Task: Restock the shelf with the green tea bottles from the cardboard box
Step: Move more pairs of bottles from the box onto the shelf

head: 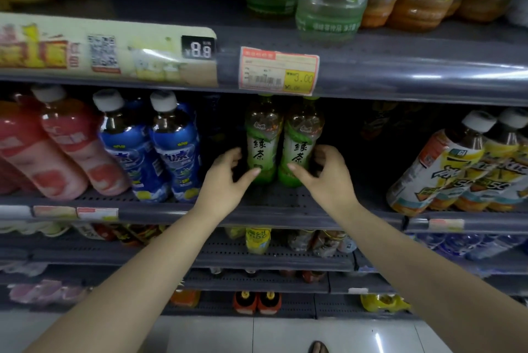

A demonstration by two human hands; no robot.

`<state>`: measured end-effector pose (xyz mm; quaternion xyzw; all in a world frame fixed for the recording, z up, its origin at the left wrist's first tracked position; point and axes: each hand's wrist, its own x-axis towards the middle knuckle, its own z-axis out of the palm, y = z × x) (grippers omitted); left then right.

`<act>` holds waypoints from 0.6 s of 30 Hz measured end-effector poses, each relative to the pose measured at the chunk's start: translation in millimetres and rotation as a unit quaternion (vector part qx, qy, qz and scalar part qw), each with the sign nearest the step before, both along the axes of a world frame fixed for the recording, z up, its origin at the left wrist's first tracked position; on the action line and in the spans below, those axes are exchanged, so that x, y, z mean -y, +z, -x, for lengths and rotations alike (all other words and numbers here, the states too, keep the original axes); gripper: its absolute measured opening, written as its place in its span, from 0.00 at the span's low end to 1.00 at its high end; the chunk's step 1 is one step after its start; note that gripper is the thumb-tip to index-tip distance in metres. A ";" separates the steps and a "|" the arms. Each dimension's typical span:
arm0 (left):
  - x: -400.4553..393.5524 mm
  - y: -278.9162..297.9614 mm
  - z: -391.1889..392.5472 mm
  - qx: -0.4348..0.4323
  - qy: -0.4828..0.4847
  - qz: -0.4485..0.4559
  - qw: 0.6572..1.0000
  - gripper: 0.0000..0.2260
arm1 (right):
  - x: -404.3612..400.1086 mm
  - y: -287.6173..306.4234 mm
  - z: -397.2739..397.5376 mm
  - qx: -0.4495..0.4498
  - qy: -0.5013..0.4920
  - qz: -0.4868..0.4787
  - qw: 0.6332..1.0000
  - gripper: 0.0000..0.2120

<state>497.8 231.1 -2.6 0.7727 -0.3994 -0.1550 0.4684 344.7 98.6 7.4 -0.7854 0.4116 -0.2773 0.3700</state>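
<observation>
Green tea bottles, two in number, stand upright and touching side by side on the grey perforated shelf [274, 201]: the left green tea bottle [262, 141] and the right green tea bottle [303, 142]. Left hand [225, 178] cups the outer side of the left bottle, thumb on its lower front, fingers curled behind. Right hand [325, 172] grips the right bottle likewise. Blue-labelled bottles [160, 146] stand just left of the gap, yellow-labelled bottles [457, 164] well apart to the right. A price tag [278, 71] reading 3.00 hangs on the shelf edge above.
</observation>
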 end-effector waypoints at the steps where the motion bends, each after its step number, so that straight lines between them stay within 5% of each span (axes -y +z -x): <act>1: -12.3 1.3 1.4 0.000 -0.003 0.009 1.000 0.28 | -12.1 2.1 4.2 0.012 -0.009 0.007 1.000 0.32; 8: -125.5 -6.7 1.9 -0.053 -0.056 0.013 0.997 0.16 | -129.5 9.9 0.0 0.067 0.070 -0.012 0.995 0.17; 18: -344.3 -83.9 -40.8 -0.139 0.152 -0.018 0.978 0.14 | -313.0 -20.2 -126.2 0.076 0.312 -0.183 0.929 0.12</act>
